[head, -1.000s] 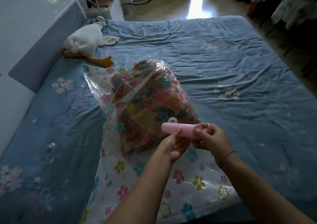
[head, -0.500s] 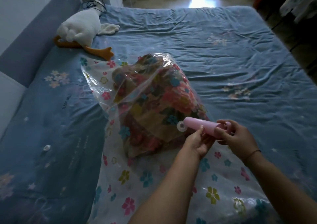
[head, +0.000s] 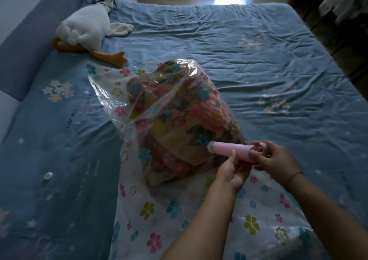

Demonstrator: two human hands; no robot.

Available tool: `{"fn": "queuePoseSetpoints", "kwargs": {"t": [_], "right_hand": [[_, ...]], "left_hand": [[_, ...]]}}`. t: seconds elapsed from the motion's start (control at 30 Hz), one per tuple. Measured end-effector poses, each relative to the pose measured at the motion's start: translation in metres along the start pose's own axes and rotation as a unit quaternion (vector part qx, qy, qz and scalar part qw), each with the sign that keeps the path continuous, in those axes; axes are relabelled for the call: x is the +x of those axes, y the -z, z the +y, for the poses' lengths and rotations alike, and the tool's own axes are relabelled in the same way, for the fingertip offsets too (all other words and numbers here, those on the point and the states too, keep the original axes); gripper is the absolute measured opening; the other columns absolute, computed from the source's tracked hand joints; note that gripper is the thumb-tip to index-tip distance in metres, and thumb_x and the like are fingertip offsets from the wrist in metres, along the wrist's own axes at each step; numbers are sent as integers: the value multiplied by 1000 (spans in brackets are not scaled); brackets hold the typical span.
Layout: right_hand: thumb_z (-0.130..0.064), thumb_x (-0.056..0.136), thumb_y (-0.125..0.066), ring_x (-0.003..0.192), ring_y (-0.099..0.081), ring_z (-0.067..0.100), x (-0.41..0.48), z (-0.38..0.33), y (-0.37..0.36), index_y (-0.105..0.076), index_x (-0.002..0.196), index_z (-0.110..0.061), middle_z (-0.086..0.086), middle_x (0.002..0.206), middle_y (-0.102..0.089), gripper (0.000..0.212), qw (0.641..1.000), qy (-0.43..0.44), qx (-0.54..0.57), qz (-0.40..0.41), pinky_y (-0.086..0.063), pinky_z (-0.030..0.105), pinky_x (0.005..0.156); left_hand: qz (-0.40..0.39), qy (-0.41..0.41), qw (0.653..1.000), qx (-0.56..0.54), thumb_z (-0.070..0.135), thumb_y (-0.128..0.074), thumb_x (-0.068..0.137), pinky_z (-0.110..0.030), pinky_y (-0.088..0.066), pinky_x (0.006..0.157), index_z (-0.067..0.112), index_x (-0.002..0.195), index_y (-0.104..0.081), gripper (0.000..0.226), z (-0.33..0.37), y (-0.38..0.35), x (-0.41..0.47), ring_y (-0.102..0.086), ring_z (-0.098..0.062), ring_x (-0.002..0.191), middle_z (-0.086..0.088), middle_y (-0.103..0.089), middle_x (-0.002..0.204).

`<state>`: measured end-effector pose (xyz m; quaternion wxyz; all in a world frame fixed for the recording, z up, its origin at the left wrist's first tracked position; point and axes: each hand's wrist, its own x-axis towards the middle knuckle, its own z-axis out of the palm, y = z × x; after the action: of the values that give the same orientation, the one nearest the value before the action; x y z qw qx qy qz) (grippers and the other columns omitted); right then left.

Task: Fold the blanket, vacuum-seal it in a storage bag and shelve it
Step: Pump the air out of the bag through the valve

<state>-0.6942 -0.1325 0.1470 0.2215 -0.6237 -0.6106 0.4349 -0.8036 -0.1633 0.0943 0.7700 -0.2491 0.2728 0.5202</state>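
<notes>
My left hand point(head: 232, 172) and right hand point(head: 276, 158) held the pump point(head: 232, 152) on the bag's point(head: 179, 210) valve point(head: 210, 146).
My left fingers curled under the pink pump's middle, thumb on its side. My right fingers closed round its rear end. The pump's tip touched the white valve. The clear, flowered bag lay from the bed's point(head: 258, 60) near edge toward its middle, with the blanket point(head: 179, 124) bunched inside at its far end. A small white cap point(head: 48, 175) lay near the left edge, and a plush goose point(head: 87, 30) lay at the far left corner.
</notes>
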Motion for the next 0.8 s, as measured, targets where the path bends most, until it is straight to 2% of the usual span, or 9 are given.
{"fn": "queuePoseSetpoints", "kwargs": {"t": [0.13, 0.27, 0.33, 0.4, 0.43, 0.53, 0.63, 0.7, 0.8], "right_hand": [[-20, 83, -69, 85, -65, 27, 8, -19, -5, -67, 110, -21, 9, 98, -68, 27, 983, 52, -177, -18, -55, 42, 78], [-28, 91, -56, 96, -62, 27, 12, -48, -17, -63, 116, -23, 10, 106, -68, 26, 945, 91, -308, -55, -51, 35, 82], [-29, 93, -52, 96, -62, 29, 13, -55, -23, -61, 117, -21, 12, 107, -67, 27, 930, 98, -348, -64, -50, 36, 81], [-31, 93, -51, 94, -62, 29, 15, -53, -28, -60, 114, -18, 13, 104, -67, 26, 929, 87, -354, -64, -50, 34, 77], [-32, 93, -52, 92, -61, 30, 17, -50, -32, -60, 111, -16, 14, 102, -66, 26, 933, 77, -347, -62, -48, 32, 74], [-35, 89, -55, 92, -60, 31, 18, -39, -41, -58, 104, -10, 14, 101, -65, 30, 948, 9, -314, -45, -41, 29, 69], [-37, 86, -54, 82, -58, 28, 12, -25, -40, -55, 95, -10, 13, 92, -64, 29, 961, -40, -268, -48, -44, 32, 68], [-40, 86, -57, 76, -59, 24, 2, -16, -31, -52, 90, -13, 8, 83, -62, 27, 976, -30, -210, -45, -51, 36, 68], [-45, 80, -67, 72, -58, 24, -14, -6, -11, -49, 88, -14, 5, 77, -59, 36, 982, -7, -182, -44, -46, 33, 62]], "left_hand": [[-24, -12, 999, -35, 27, -43, 101, -38, -56, 74, -7, 103, -61, 38, 7, 8, 5, -61, -32, 94, -23, -71, 87], [-6, -23, 998, -59, 31, -42, 101, -38, -35, 111, -5, 96, -65, 43, 13, 12, 11, -59, -31, 95, -21, -69, 88], [-7, -23, 997, -67, 34, -39, 102, -38, -46, 100, -4, 95, -64, 45, 14, 12, 12, -63, -31, 92, -19, -71, 82], [-8, -33, 997, -73, 37, -37, 102, -36, -58, 71, 0, 95, -63, 46, 15, 10, 11, -69, -28, 76, -16, -73, 74], [-2, -42, 996, -74, 38, -36, 102, -35, -58, 65, 0, 95, -63, 47, 16, 8, 10, -70, -28, 74, -16, -73, 73], [0, -46, 996, -76, 44, -31, 101, -36, -58, 59, -8, 90, -68, 65, 15, 9, 11, -71, -34, 73, -23, -72, 81], [-7, -26, 999, -28, 50, -26, 100, -35, -57, 57, -10, 76, -73, 80, 12, 12, 12, -72, -32, 65, -21, -72, 83], [-7, -22, 1000, -19, 50, -27, 101, -37, -55, 63, -11, 84, -71, 77, 7, 12, 14, -72, -33, 66, -22, -72, 84], [-7, -10, 1000, -22, 51, -34, 100, -40, -59, 55, -16, 107, -56, 70, -9, 11, 13, -72, -38, 69, -29, -69, 89]]}}
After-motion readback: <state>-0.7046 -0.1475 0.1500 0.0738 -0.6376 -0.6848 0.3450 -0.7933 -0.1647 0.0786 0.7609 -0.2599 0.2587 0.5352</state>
